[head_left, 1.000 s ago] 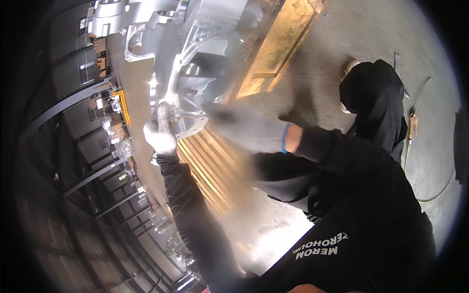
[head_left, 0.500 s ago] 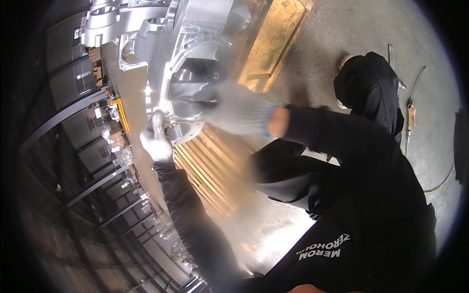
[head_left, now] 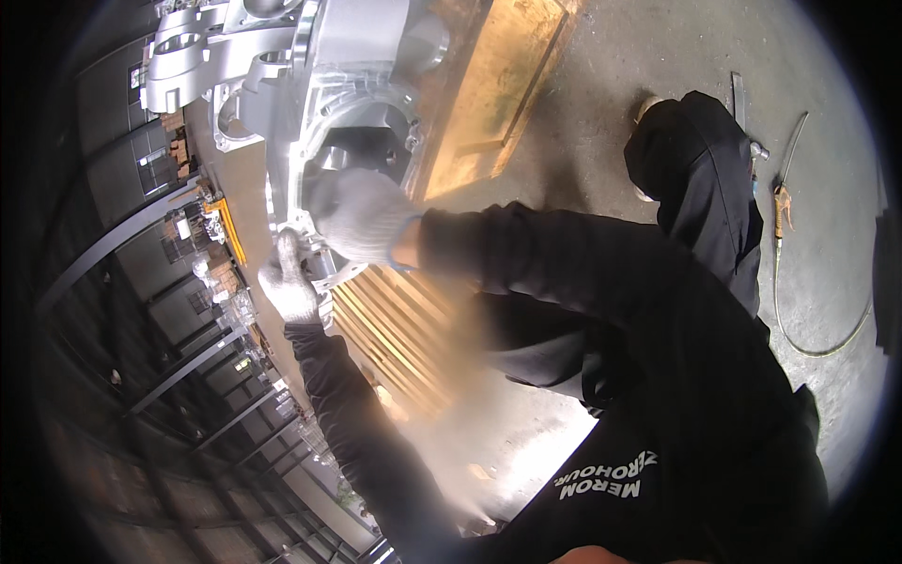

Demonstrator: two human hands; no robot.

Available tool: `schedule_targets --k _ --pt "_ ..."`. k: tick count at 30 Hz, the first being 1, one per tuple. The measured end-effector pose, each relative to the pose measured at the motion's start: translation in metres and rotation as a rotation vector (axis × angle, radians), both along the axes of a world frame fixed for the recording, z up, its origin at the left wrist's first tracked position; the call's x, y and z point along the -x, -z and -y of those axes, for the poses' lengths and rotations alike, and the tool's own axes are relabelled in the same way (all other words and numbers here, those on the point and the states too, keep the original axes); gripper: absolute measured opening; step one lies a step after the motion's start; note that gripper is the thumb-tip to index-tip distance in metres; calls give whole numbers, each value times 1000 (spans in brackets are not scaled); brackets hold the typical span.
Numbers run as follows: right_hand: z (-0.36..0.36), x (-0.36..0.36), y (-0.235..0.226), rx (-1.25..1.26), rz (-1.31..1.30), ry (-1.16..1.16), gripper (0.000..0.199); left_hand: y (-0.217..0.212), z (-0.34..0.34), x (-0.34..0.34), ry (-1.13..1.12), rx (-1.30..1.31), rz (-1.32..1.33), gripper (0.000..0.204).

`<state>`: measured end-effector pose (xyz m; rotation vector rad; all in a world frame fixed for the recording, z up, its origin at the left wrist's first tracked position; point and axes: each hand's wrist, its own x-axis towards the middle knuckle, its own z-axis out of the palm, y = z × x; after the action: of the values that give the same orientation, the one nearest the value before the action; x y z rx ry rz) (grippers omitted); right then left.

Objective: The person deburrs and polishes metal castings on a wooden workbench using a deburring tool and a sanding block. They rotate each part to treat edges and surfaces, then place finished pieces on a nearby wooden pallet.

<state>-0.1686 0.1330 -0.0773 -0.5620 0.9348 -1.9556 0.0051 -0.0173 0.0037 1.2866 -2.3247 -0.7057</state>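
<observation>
A large silver machined metal casting, with round openings and flanges, stands in front of me. My left hand, in a whitish knit glove, is closed round the lower left edge of the casting, its thumb side against the metal. Over the lower opening lies my right hand, in a grey knit glove with a blue cuff. Its back faces me and the fingers curl in toward the casting; their tips, and anything in them, are hidden. Part of a flat flange shows below it.
More silver castings stand at the upper left. Wooden slats lie under the casting, and a wooden crate panel leans right of it. An air blow gun with a hose and a flat metal bar lie on the floor.
My right hand has moved left, from beside the casting onto its lower opening, and its fingers are now curled. My left hand keeps its place on the edge. The view has shifted slightly.
</observation>
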Motion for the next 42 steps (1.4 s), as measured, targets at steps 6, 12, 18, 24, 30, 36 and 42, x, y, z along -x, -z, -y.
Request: schedule_targets --k 6,12,18,24,30,36,42 --pt "-23 13 10 -166 -82 20 10 2 0 -2 20 85 -26 36" --pt "-41 41 -6 -322 -103 -154 9 2 1 -1 21 24 44 39" --pt "-23 24 -17 -334 -104 -75 19 1 0 2 -1 47 10 37" --pt "-49 29 -6 -338 -13 -141 23 7 10 -10 5 64 -40 38" --pt "-29 14 -18 -425 -193 -69 29 -8 -47 20 159 565 93 39" --pt "-43 -5 7 -358 5 -12 25 61 -162 42 -100 -206 -392 48" --pt "-44 -30 -3 -365 -64 140 27 84 -134 47 57 -1128 -1024 51"
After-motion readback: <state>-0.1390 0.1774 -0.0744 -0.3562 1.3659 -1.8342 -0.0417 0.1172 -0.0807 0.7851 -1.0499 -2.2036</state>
